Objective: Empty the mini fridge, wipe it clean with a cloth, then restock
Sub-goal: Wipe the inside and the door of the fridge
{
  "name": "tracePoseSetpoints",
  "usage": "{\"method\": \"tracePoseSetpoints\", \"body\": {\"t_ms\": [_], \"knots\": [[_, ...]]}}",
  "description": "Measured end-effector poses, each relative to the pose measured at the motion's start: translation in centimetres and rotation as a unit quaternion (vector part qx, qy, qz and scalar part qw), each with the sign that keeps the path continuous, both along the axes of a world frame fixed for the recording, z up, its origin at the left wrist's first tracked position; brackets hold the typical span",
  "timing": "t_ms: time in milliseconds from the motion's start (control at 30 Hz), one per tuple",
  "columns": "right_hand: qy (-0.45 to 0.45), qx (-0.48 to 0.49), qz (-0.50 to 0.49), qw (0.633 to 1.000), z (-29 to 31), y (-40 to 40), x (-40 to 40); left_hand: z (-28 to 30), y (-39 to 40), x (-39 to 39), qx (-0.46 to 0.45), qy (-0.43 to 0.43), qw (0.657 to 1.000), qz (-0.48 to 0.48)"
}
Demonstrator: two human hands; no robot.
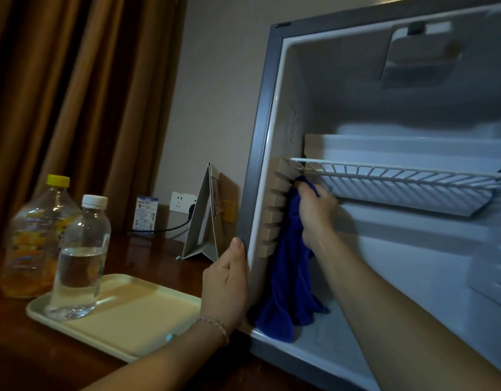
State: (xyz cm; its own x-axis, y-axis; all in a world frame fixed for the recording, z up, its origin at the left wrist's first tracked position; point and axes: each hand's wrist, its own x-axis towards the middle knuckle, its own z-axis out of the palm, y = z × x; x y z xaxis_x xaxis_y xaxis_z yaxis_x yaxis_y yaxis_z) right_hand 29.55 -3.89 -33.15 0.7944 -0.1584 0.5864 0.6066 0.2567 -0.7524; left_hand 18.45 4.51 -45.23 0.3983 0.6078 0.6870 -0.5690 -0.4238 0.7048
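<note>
Left hand (226,283) is bracing the fridge (260,136), fingers curled round its front left edge, thumb lying up the frame. Next to it, on the desk (147,249), a cream tray (136,320) is carrying a half-full water bottle (80,258); a yellow-capped juice bottle (34,238) is standing just behind, whether on the tray or off its edge I can't tell.

Right hand (314,213) is reaching inside, bunching the top of the blue cloth (289,277) in a closed fist and pressing it against the left wall's slotted shelf rails, just under the wire shelf (399,179). The rest of the cloth is hanging slack down to the fridge floor.

Judgement: wipe step is in progress and the visible interior is looking emptied. Cloth is soft and light and will fold over itself, so wadding it into the palm beats holding a corner. Rails are ribbed and the cloth may be snagging there. Wire shelf looks light and probably loose in its slots, so pushing up on it is risky. Bottles are smooth; take them by the body when restocking.

Further back: folded card stand (207,215), wall socket (181,201) with a plug in it, curtain (74,80).
</note>
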Motion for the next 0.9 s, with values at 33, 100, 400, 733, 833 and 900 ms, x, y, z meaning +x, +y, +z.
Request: {"method": "tracePoseSetpoints", "body": {"t_ms": [33,100,400,733,833,900], "knots": [[-0.003,-0.003,-0.004,1.0,-0.2,0.0,-0.4,0.0,0.0,0.0,0.004,-0.001,1.0,0.002],[-0.036,-0.005,0.0,0.999,-0.9,0.0,-1.3,0.0,0.1,0.0,0.01,0.0,1.0,0.0],[-0.212,-0.091,-0.032,0.972,-2.3,0.1,-5.3,-0.1,0.1,0.1,0.015,0.0,1.0,-0.014],[-0.202,-0.039,-0.039,0.978,-1.3,0.7,-1.9,0.1,0.1,0.1,0.007,-0.002,1.0,-0.011],[-0.104,-0.051,-0.115,0.987,-0.4,1.3,0.4,0.1,0.1,0.1,0.008,-0.003,1.0,-0.011],[-0.059,-0.078,-0.18,0.979,0.0,1.4,1.1,0.0,0.1,0.2,0.007,-0.002,1.0,-0.014]]}}
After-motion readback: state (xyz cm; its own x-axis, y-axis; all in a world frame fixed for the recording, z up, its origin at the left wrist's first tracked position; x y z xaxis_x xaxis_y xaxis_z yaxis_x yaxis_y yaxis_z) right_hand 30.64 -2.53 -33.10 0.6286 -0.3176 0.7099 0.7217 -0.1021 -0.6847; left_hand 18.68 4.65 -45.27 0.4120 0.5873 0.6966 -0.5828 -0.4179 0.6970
